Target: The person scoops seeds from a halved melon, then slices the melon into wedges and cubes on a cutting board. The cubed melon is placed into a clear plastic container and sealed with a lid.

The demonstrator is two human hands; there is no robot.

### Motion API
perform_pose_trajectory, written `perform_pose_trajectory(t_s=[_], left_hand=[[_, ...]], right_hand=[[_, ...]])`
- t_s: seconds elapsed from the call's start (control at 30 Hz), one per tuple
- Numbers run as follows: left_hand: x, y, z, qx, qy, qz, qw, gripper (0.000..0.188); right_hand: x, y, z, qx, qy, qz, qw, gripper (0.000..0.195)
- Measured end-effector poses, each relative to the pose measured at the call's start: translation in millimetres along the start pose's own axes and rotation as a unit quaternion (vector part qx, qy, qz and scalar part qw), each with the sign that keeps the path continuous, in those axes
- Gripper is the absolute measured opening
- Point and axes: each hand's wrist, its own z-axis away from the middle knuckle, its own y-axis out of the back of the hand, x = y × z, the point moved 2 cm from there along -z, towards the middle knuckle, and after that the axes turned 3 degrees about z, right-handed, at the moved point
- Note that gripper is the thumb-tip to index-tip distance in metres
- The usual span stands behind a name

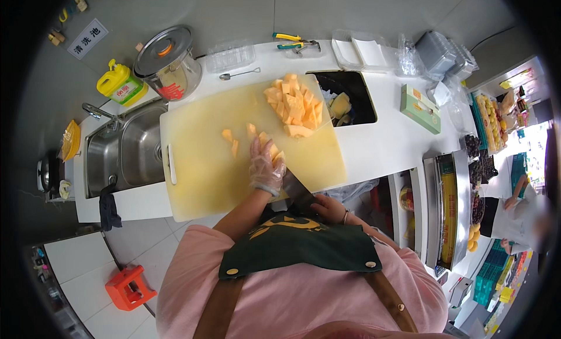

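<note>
My left hand point(265, 167), in a clear plastic glove, holds a strip of orange-fleshed melon point(274, 151) down on the yellowed cutting board point(206, 177). My bare right hand point(329, 209) grips a wide-bladed kitchen knife point(298, 185). Its blade slants up to the left, the tip close beside the gloved fingers. A heap of cut melon chunks point(294, 104) sits at the board's far right. Several small loose melon bits point(228, 136) lie left of the gloved hand.
Behind the board's right side, a waste opening point(363, 98) holds melon rinds. A double sink point(142, 141) lies left; a lidded clear bucket point(168, 69) and yellow jug point(122, 84) stand behind it. A red stool point(130, 288) is on the floor. Another person point(513, 216) stands far right.
</note>
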Motion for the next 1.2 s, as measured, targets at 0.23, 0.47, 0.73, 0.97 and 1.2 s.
perform_pose_trajectory(t_s=[0.23,0.47,0.73,0.97,1.2], left_hand=[[33.8,10.4,-26.4,0.097,-0.084,0.115,0.985,0.05],[20.6,-27.6,-145.6,0.051,-0.05,0.108,0.992,0.055],[25.2,-35.7,-161.4,0.003,0.003,-0.074,0.997,0.072],[51.5,-13.7,-178.2,-0.135,0.022,-0.162,0.977,0.071],[46.3,-37.3,-172.7,-0.11,-0.004,-0.236,0.965,0.072]], right_hand=[[-62.7,33.6,36.3,0.023,-0.065,0.037,0.997,0.015],[-95.7,88.8,-2.5,0.101,-0.009,-0.082,0.991,0.021],[-91.7,132.0,49.3,0.214,-0.052,0.083,0.972,0.021],[-86.6,139.5,-25.6,0.287,-0.07,0.355,0.887,0.029],[-101.3,125.1,-61.4,0.281,-0.075,0.43,0.855,0.055]])
